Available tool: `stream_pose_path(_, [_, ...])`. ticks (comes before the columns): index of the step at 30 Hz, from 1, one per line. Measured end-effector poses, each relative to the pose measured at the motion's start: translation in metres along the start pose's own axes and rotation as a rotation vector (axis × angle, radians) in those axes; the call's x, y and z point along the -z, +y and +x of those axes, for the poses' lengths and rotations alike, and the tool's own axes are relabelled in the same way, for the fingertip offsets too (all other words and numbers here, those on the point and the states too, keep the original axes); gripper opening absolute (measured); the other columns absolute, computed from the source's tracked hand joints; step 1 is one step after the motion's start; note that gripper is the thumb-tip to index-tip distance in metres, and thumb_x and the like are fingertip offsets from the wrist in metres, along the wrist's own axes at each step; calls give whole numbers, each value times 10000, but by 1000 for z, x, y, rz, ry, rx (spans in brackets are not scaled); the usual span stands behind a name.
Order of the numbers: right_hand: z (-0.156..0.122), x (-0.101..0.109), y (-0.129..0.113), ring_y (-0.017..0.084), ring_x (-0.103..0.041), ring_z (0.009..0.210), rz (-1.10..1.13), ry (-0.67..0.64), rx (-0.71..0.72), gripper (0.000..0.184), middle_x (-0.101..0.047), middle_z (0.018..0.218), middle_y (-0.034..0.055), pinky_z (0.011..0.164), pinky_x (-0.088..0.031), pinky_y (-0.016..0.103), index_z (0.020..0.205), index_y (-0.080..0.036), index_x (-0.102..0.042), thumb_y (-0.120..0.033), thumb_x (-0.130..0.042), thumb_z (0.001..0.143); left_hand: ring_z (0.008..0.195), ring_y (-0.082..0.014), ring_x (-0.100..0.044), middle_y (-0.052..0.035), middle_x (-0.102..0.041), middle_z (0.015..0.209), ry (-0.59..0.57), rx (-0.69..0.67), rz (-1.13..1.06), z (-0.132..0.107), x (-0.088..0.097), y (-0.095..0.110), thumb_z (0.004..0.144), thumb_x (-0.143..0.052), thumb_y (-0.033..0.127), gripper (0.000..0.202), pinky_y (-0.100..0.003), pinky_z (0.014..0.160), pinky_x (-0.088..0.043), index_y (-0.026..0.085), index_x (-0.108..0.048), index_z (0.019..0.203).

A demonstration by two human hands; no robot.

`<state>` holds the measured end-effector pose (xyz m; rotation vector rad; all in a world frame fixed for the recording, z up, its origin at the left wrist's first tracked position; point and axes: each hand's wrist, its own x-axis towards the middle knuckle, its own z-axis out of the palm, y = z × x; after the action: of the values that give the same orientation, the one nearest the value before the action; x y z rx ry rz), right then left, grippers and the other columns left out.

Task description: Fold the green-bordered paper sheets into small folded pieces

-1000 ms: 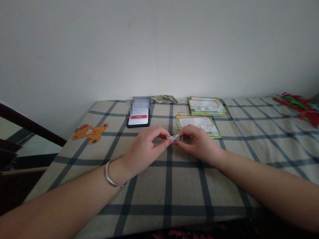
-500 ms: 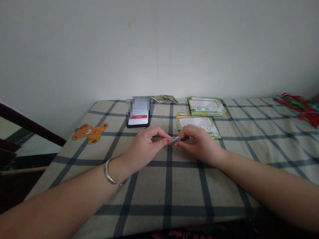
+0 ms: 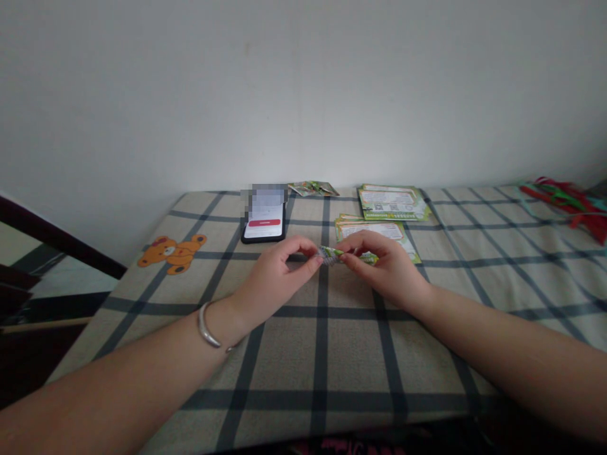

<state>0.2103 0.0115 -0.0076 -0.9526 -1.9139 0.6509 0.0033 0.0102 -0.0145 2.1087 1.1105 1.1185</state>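
Between my fingertips is a small folded piece of printed paper [image 3: 328,255], whitish-grey with green on its right part. My left hand [image 3: 279,268] pinches its left end between thumb and forefinger. At the other end, my right hand [image 3: 386,265] grips it the same way. Part of the paper is hidden by the fingers, so its full shape cannot be made out. Just behind my right hand lies a stack of green-and-white printed cards [image 3: 374,230], partly covered by that hand. A silver bangle [image 3: 205,325] sits on my left wrist.
A phone [image 3: 264,224] with a lit screen lies behind my left hand. Green packets [image 3: 313,188] and a second card stack [image 3: 393,201] lie near the wall. An orange bear cutout [image 3: 173,253] is at left, red and green material [image 3: 569,202] at far right. A checked cloth [image 3: 294,360] covers the table.
My hands have moved slightly apart and up. More of the paper shows between the fingers, including its green printed part. Everything else stays in place.
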Motion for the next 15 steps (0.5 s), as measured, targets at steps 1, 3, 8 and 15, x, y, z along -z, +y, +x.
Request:
stream_pose_path(1, [0, 0, 0, 141, -608, 785, 11, 3, 5, 60, -677, 822, 19, 692, -469, 282, 831, -198, -656, -229, -607, 843, 783, -127, -593, 11, -643, 840, 0, -20, 41, 0, 0, 1, 861, -591, 233, 50, -252, 705, -461, 188, -608, 874])
stream_pose_path(3, [0, 0, -1, 138, -607, 775, 21, 0, 24, 73, -674, 817, 19, 690, -471, 280, 831, -194, -654, -239, -599, 851, 769, -137, -594, 7, -644, 821, 2, -71, 120, 0, 0, 3, 846, -600, 225, 40, -269, 709, -457, 186, -607, 849])
stream_pose_path(8, [-1, 2, -1, 142, -603, 778, -61, -38, 125, 45, -672, 831, 24, 707, -473, 291, 857, -195, -647, -218, -617, 834, 726, -144, -587, 10, -628, 752, 0, -149, 221, 1, 1, 4, 820, -621, 182, 38, -282, 685, -445, 181, -599, 789])
stream_pose_path(15, [0, 6, -1, 144, -593, 786, -50, -106, 187, 52, -665, 805, 24, 741, -469, 304, 813, -192, -632, -201, -606, 857, 778, -160, -607, 3, -661, 780, -34, -207, 274, 1, 2, 7, 836, -630, 148, 45, -299, 729, -449, 185, -616, 815])
